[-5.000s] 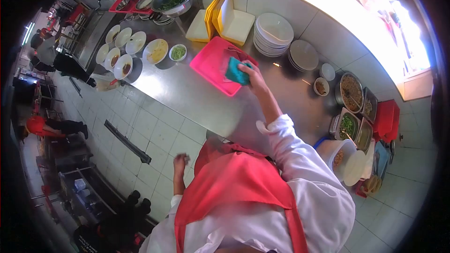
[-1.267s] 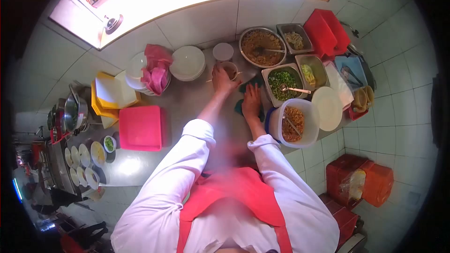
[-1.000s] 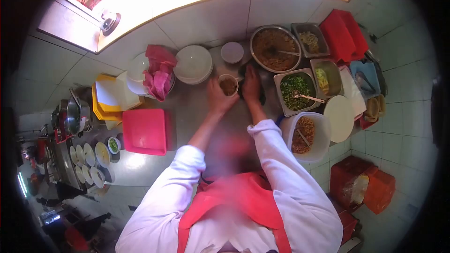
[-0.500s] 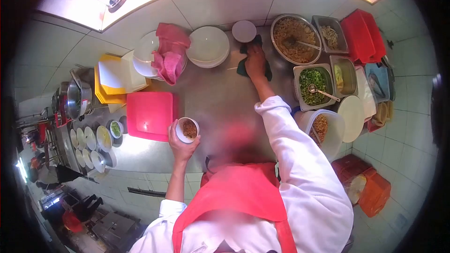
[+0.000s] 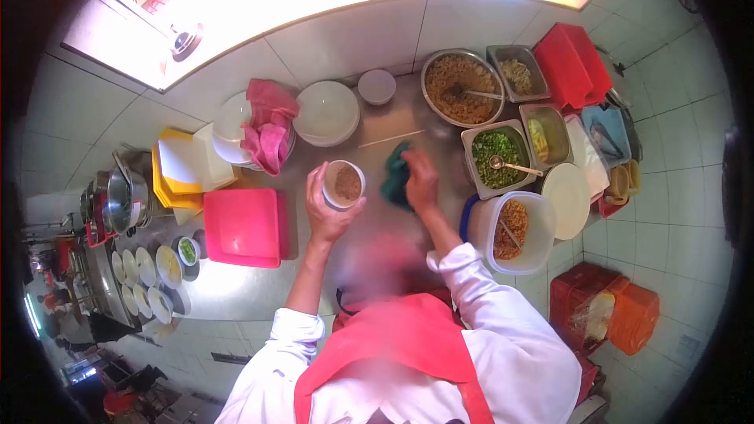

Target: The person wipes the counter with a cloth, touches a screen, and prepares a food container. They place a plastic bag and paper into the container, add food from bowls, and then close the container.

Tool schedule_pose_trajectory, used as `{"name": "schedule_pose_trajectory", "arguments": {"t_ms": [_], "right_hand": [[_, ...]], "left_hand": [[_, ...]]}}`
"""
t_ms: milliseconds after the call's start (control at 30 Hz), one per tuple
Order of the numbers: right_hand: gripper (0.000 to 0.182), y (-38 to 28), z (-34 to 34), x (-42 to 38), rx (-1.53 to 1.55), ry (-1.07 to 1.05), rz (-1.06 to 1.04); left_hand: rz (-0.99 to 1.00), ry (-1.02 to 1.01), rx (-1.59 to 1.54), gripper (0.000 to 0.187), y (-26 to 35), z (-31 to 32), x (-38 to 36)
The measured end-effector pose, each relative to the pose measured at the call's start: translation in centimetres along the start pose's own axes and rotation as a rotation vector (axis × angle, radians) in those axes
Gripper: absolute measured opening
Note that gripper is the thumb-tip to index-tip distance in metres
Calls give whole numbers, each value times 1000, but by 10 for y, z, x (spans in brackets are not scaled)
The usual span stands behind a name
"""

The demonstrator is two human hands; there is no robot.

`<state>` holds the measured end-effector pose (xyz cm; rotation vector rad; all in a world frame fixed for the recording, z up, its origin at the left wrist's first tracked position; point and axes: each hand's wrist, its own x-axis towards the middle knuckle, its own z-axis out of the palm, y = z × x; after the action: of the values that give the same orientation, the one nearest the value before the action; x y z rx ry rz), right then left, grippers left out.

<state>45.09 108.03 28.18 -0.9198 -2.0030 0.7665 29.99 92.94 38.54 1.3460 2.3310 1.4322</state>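
Observation:
My left hand [image 5: 330, 218] is wrapped round a small white bowl [image 5: 337, 202] with brown minced food in it, held above the steel counter. In my right hand [image 5: 422, 179] is a dark green cloth [image 5: 395, 179], bunched under the fingers near the counter's middle. A metal bowl of brown mixture [image 5: 455, 82] with a spoon stands beyond that hand. To its right is a steel pan of chopped greens [image 5: 491, 153] with a measuring spoon. Nearer to me, a clear tub [image 5: 542, 243] contains orange-brown bits and a spoon.
A pink tray [image 5: 242, 228] lies left of my left hand. Stacked white plates [image 5: 328, 114], a pink cloth [image 5: 267, 126] and a small stack of bowls [image 5: 377, 86] line the back. Several small dishes [image 5: 141, 267] stand far left. Red crates [image 5: 577, 298] are low at right.
My left hand has raised the white bowl and brought it inward, away from the pink tray. My right hand has drawn the green cloth back toward me from the small bowls. The view has shifted.

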Motion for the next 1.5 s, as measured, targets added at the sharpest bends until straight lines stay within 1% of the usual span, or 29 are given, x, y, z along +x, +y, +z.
{"name": "schedule_pose_trajectory", "arguments": {"t_ms": [33,100,133,200,267,300,333,400,467,500,533,567,633,700,767,833,900,933,967,1033,1067,1133,1167,1200,1233,1267,1333,1433,1500], "right_hand": [[28,2,-1,19,-3,6,-3],[30,9,-3,69,13,154,24],[35,32,12,78,45,50,77],[39,45,32,91,-500,38,-81],[41,44,33,84,-446,30,-39],[41,35,33,82,-389,-19,41],[41,28,30,73,-331,-79,128],[41,25,24,36,-293,-151,120],[37,38,26,-12,-116,-146,72],[37,39,22,-41,-209,-128,8],[37,36,15,-62,-295,-112,-58],[37,30,2,-71,-283,-133,-72],[38,16,-27,-95,-344,-236,-65],[42,12,-40,-105,-429,-192,-43],[46,12,-44,-106,-419,-170,-8],[47,-8,-46,-90,-445,-236,45],[45,-3,-33,-71,-439,-225,19],[43,1,-26,-63,-426,-218,4],[42,3,-17,-52,-389,-199,-27],[39,0,9,-30,-321,-166,-65],[37,-5,21,-21,-291,-158,-76],[35,-16,43,-22,-241,-215,-121],[33,-25,52,-27,-198,-251,-161],[33,-31,58,-40,-181,-255,-171],[32,-32,62,-60,-109,-341,-290],[32,-34,62,-74,-45,-422,-413],[34,-48,43,-91,88,-488,-449],[33,-43,10,-98,109,-581,-424],[35,-28,-8,-101,43,-515,-418]], "left_hand": [[-2,-10,-26,86,1,6,2],[20,20,-70,85,-5,21,8],[-4,15,-61,82,-15,34,10],[39,57,-93,79,-16,64,39],[-82,-42,-83,78,-14,78,49],[-58,-35,-90,78,-14,88,62],[-58,-43,-49,76,-13,99,68],[-49,-117,-74,67,-6,115,72],[-77,-119,-57,66,-10,140,76],[-116,-114,-23,65,-11,146,77],[-238,-351,-154,64,7,134,89],[-257,-331,-148,64,-5,142,93],[44,-342,49,64,-45,166,88],[170,-175,16,62,-49,165,90],[32,-73,144,43,-37,132,69],[-49,-66,38,43,-20,60,46],[-91,241,183,41,-42,-3,-7],[-274,414,209,42,-66,-28,-43],[-256,582,549,48,-69,-58,-72],[-728,777,853,61,-86,-97,-118],[-735,782,864,61,-115,-107,-135],[-883,910,637,72,-179,-117,-171],[-931,824,415,67,-184,-126,-174],[-977,753,323,59,-189,-130,-177],[-1015,680,226,52,-195,-131,-178],[-1008,697,222,52,-208,-130,-181],[-968,631,274,38,-231,-126,-199],[-888,627,392,30,-220,-122,-210],[-910,676,251,28,-195,-117,-215]]}}
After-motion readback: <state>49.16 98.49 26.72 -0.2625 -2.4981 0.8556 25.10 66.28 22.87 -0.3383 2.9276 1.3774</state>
